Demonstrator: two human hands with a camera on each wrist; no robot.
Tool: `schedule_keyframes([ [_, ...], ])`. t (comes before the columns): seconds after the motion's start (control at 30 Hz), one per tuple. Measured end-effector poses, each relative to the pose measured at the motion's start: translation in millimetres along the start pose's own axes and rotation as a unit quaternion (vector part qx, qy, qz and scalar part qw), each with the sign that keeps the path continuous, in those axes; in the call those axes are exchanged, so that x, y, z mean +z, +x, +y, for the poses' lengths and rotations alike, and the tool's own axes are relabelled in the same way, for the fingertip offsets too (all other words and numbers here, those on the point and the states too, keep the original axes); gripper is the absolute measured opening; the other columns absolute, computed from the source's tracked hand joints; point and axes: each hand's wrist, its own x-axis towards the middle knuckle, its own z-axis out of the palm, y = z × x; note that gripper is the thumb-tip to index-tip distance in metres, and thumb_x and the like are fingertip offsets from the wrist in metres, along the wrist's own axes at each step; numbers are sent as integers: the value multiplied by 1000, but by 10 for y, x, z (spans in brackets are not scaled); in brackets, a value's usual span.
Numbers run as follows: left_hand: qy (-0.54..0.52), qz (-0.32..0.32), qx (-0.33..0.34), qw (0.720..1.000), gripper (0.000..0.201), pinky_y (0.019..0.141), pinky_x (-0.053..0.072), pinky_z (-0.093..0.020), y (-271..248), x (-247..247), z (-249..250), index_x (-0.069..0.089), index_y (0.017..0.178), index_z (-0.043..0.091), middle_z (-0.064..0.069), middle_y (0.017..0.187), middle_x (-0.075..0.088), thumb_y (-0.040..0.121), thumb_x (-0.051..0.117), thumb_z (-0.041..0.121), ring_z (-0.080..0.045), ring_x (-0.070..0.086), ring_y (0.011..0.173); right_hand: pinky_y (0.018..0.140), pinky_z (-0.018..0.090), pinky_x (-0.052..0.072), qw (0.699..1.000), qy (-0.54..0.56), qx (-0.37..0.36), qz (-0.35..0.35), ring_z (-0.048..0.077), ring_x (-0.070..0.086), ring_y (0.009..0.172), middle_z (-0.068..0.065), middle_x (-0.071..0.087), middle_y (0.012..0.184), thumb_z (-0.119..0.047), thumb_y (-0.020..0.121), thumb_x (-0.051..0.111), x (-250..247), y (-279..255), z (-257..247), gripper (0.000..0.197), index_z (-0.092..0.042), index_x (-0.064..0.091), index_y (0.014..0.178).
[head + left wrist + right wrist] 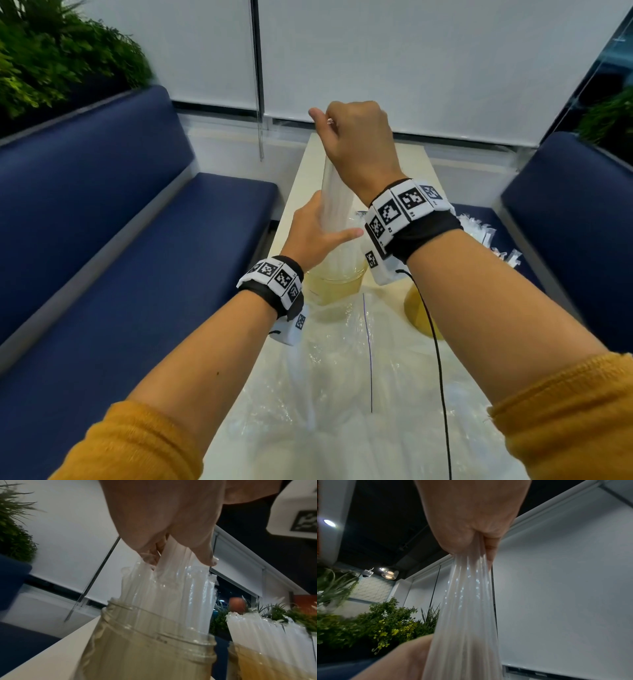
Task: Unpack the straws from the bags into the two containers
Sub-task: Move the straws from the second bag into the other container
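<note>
Our right hand [359,144] pinches the bag [467,608]; our left hand [315,233] wraps it below those fingers [491,550]. A hard pull could tip the jar [145,649] of straws [188,595].

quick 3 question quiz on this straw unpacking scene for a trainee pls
1. Multiple choice: what does the right hand grip? A) a jar lid B) the top of the clear bag C) a spoon
2. True or false: the right jar already holds straws.
3. Which hand holds the bundle standing in the left jar?

Key: 1 B; 2 true; 3 the left hand.
</note>
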Motion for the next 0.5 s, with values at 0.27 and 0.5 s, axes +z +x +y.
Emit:
schedule_keyframes([
  [0.27, 198, -120, -14, 973, 99, 117, 36, -46, -88, -149, -234, 45, 150, 19, 4, 156, 38, 75, 62, 82, -19, 34, 141, 53, 32, 36, 998, 58, -1, -18, 20, 41, 52, -2, 46, 54, -36, 98, 56, 210, -181, 231, 43, -10, 56, 64],
  [0.5, 187, -162, -14, 969, 91, 120, 33, -45, -135, -181, -318, 34, 155, 21, 6, 163, 27, 86, 54, 76, -18, 30, 146, 52, 34, 40, 998, 31, -54, 2, 22, 49, 51, 4, 57, 57, -38, 99, 56, 241, -136, 290, 43, -8, 59, 68],
])
